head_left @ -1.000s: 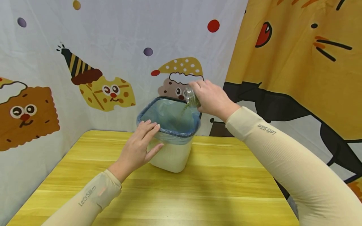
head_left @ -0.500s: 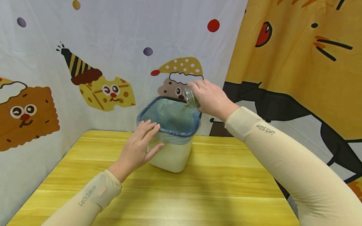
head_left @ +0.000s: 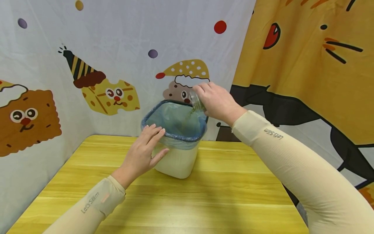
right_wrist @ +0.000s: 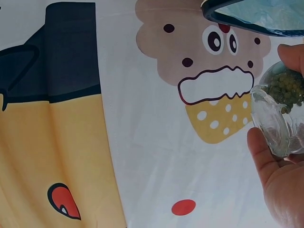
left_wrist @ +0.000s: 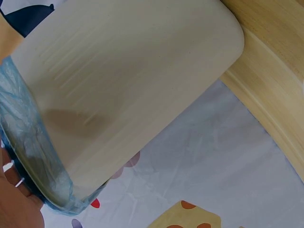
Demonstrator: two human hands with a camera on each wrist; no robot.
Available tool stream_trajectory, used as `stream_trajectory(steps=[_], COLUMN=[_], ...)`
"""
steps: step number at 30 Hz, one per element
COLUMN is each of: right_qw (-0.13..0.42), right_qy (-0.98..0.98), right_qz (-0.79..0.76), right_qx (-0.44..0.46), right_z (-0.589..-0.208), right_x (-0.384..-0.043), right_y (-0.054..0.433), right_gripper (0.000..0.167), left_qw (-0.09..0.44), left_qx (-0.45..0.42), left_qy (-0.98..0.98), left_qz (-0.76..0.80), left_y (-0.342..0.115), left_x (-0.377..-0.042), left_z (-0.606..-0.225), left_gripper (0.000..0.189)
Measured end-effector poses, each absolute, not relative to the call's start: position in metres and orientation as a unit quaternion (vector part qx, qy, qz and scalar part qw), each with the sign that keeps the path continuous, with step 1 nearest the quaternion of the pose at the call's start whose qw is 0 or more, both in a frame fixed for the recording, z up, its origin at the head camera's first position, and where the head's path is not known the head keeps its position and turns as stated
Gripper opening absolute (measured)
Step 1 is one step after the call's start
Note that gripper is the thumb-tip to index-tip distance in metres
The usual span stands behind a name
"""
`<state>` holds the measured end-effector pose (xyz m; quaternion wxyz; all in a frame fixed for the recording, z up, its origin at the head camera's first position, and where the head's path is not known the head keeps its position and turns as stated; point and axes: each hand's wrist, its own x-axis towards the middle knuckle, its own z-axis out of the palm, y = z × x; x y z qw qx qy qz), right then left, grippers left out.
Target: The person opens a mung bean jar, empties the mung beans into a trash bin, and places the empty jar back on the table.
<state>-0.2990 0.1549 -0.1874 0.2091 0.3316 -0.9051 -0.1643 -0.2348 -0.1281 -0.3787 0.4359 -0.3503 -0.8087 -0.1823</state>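
Observation:
A white bin (head_left: 176,162) stands on the table, lined with a translucent blue plastic bag (head_left: 184,143) folded over its rim. My left hand (head_left: 141,151) rests on the near left rim, fingers extended; the left wrist view catches part of that hand (left_wrist: 19,204) beside the bagged edge. Above the bin's right side, my right hand (head_left: 217,100) grips a clear glass jar (head_left: 197,101) tilted mouth-down. Small green grains (head_left: 191,112) fall from its mouth into the bin. In the right wrist view more green grains (right_wrist: 285,90) lie inside the jar. The bin's bottom is hidden.
The yellow wood-grain table (head_left: 172,204) extends in front of and around the bin. Behind it hangs a pale cloth (head_left: 117,39) printed with cartoon food. A yellow cartoon curtain (head_left: 292,65) hangs on the right.
The jar and right hand have barely shifted, slightly left, with grains still falling. The left hand and bin stay in place.

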Motion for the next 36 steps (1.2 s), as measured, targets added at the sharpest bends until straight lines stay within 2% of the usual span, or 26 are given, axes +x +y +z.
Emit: stream_trajectory(steps=[11, 20, 29, 36], right_qw=[0.233, 0.256, 0.295, 0.327], right_qy=[-0.89, -0.874, -0.853, -0.829], right_qz=[-0.188, -0.189, -0.174, -0.173], right_qx=[0.345, 0.366, 0.394, 0.42], right_z=[-0.1896, -0.1915, -0.1949, -0.1971], right_x=[-0.2972, -0.2983, -0.3001, -0.3009], right_y=[0.1538, 0.1538, 0.1524, 0.1518], right_gripper=[0.091, 0.082, 0.051, 0.041], left_qw=[0.431, 0.431, 0.428, 0.415], left_qx=[-0.347, -0.347, -0.346, -0.341], left_qy=[-0.813, -0.812, -0.815, -0.824], left_qz=[-0.183, -0.185, -0.182, -0.182], left_y=[-0.1277, -0.1276, -0.1274, -0.1281], left_x=[-0.2341, -0.2345, -0.2333, -0.2328], left_z=[-0.378, -0.379, -0.378, -0.3782], left_gripper=[0.069, 0.068, 0.069, 0.071])
